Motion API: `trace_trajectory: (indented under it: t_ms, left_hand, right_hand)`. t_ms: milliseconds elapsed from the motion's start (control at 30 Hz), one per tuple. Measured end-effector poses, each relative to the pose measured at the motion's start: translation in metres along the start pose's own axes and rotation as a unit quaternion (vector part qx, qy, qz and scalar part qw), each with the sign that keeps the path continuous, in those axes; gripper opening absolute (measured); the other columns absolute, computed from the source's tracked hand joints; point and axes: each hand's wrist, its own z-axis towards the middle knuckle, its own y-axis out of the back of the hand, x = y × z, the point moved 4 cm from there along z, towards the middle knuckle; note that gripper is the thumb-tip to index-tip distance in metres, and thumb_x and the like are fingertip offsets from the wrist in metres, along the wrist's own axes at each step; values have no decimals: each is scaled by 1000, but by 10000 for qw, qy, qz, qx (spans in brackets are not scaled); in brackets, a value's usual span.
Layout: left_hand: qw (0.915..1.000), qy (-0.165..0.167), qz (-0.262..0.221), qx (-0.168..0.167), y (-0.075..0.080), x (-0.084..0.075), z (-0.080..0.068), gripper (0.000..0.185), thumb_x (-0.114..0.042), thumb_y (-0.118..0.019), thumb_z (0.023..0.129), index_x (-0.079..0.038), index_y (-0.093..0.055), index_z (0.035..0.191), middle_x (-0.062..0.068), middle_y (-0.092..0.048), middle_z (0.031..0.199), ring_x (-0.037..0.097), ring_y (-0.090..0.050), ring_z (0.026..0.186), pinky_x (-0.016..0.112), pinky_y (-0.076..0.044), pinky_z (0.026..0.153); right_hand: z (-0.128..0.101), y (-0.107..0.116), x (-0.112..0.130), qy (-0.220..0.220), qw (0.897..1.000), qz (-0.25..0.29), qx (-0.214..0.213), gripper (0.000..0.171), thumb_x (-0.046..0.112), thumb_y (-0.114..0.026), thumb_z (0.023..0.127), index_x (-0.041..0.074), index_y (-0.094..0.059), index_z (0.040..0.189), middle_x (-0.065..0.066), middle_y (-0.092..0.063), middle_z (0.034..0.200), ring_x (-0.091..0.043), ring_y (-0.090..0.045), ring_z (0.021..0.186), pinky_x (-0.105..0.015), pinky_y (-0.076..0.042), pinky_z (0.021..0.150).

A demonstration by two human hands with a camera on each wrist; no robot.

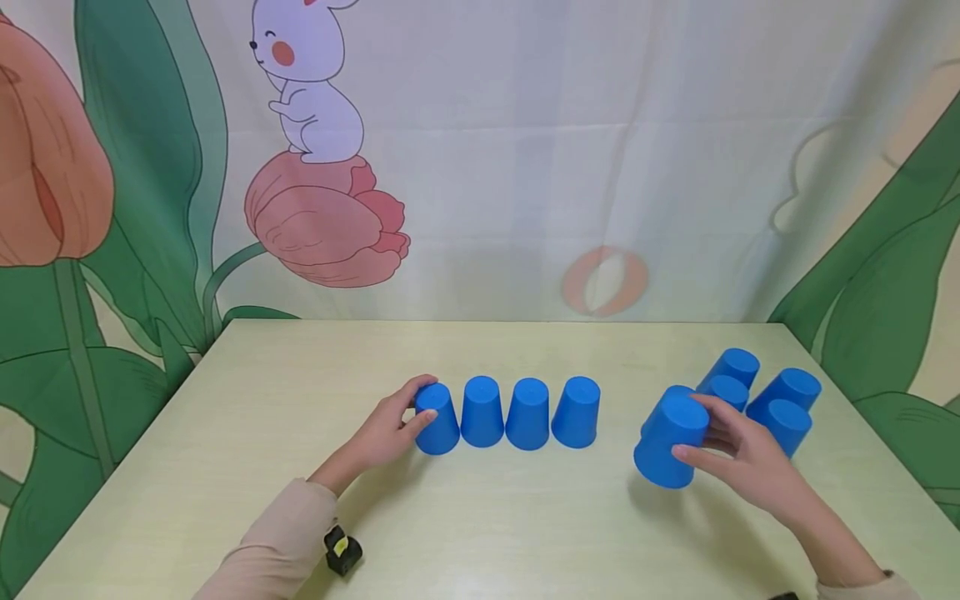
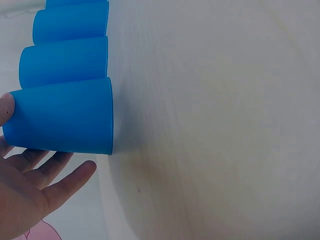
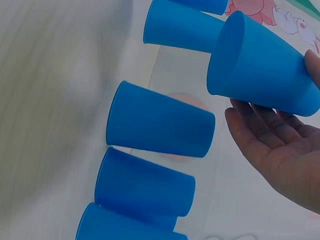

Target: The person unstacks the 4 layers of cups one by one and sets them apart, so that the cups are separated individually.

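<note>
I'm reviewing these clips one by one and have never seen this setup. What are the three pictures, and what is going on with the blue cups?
A person works with two bare hands; no machine is involved. The wide picture comes from a head-worn camera, the other two from cameras on each wrist. On the pale wooden table stand upside-down blue plastic cups: a row of four and a group of four farther right. The left hand grips the row's leftmost cup, which rests on the table. The right hand holds a ninth, tilted cup lifted clear of the table, as the right wrist view shows.

Nine blue cups (image 1: 528,413), possibly ten: four rowed, five grouped; two hands (image 1: 382,433).
</note>
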Motion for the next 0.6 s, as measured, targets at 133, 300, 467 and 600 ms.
trace_trajectory:
  t_ms: [133,300,467,600]
  left_hand:
    - [10000,29,-18,-2,0,1,1,48,-23,-52,94,-6,-33,135,22,-45,130,41,-47,113,52,-47,82]
    - [9999,148,-61,50,-1,2,1,48,-18,-53,93,-7,-33,136,21,-45,131,40,-46,115,51,-47,84]
    - [9999,151,-63,37,0,0,1,48,-18,-53,93,-7,-34,136,21,-45,131,41,-46,115,50,-47,83]
    - [9999,154,-63,40,0,0,1,49,-18,-53,93,-7,-33,136,21,-45,131,41,-46,115,51,-47,84]
  right_hand:
    - [-4,4,-8,-85,9999,-86,10,61,21,-65,85,-5,-36,132,-30,-48,122,-44,-54,102,-52,-48,80]
    - [-10,9,-18,-222,9996,-149,-23,59,21,-65,85,-5,-37,130,-31,-48,122,-44,-54,102,-51,-48,80]
    - [-16,15,-29,-421,9988,-247,-9,61,24,-64,86,-5,-35,131,-31,-46,122,-46,-52,103,-52,-47,80]
    - [-20,19,-37,-722,9969,-311,55,67,30,-62,87,-6,-31,134,-33,-44,124,-48,-50,106,-52,-47,81]
